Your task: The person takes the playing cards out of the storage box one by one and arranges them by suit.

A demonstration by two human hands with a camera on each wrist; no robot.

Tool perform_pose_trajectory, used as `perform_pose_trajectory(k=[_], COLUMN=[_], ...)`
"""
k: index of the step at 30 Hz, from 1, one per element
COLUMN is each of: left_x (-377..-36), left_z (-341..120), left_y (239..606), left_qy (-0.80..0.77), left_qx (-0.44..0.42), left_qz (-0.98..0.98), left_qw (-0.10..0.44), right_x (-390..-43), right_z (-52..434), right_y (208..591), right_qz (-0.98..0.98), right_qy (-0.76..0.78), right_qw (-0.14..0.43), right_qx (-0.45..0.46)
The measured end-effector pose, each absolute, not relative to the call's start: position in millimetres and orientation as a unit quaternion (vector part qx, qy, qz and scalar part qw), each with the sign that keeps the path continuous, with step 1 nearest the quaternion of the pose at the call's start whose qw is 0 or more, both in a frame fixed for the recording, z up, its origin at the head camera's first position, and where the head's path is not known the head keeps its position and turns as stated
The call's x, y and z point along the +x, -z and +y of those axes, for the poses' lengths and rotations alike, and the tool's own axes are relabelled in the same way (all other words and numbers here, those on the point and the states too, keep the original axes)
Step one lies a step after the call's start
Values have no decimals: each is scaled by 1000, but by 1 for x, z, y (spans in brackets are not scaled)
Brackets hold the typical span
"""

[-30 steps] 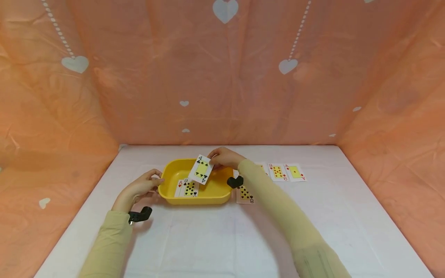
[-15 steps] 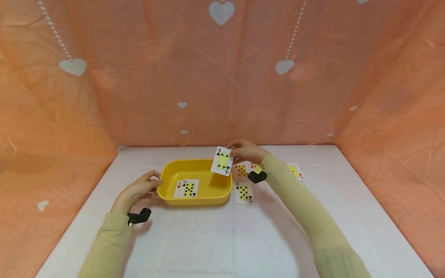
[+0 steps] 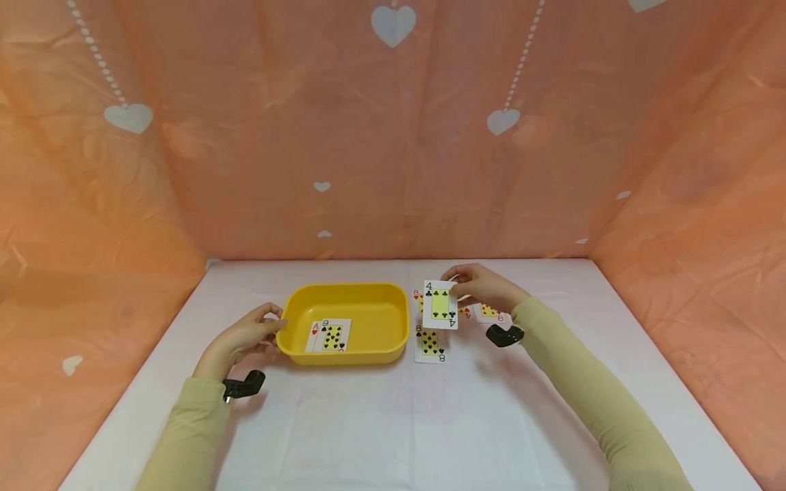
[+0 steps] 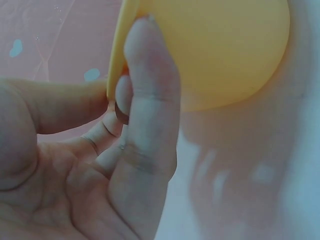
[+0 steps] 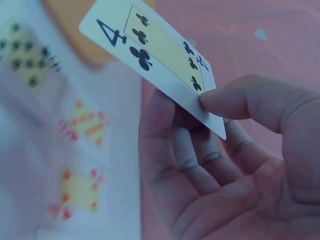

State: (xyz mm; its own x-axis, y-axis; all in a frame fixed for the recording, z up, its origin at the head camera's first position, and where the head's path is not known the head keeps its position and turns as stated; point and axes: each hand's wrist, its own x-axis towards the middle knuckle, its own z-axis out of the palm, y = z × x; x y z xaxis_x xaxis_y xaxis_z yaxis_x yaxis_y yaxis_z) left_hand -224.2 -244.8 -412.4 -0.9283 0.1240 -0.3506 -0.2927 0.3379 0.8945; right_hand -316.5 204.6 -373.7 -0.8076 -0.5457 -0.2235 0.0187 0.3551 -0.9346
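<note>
Right wrist view: our right hand (image 5: pixel 235 165) pinches the four of clubs (image 5: pixel 155 57) by one corner; we judge it light, thin, bendy, slippery. Left hand (image 3: pixel 245 334) grips the tray (image 3: pixel 344 296) rim.

Pale yellow-green long sleeves (image 3: pixel 589 395) cover both arms, with black wrist-mounted cameras (image 3: pixel 503 335).

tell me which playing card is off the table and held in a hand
The four of clubs playing card: the right hand pinches it above the white table, while the others lie flat on the table or in the yellow plastic tray.
</note>
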Motion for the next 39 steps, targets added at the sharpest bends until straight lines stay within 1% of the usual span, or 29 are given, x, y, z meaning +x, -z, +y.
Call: perform_pose_trajectory(k=[8,18,21,30,39], left_x=[-224,-224,-225,-226,-227], left_z=[-246,-247,-246,-246,-247], left_y=[414,415,415,414,414], left_qy=[-568,-568,-572,-572,-573], left_qx=[-53,-46,-42,-50,-51], left_qz=[802,803,800,799,798], left_qw=[177,174,176,179,182], right_x=[-304,-290,-288,-290,-289], right_z=[235,251,252,246,242], right_y=[402,423,428,439,442], right_qz=[788,791,804,869,897], right_qy=[537,539,527,443,397], right_qw=[269,267,256,187,150], right_qx=[-132,-112,-107,-115,-121])
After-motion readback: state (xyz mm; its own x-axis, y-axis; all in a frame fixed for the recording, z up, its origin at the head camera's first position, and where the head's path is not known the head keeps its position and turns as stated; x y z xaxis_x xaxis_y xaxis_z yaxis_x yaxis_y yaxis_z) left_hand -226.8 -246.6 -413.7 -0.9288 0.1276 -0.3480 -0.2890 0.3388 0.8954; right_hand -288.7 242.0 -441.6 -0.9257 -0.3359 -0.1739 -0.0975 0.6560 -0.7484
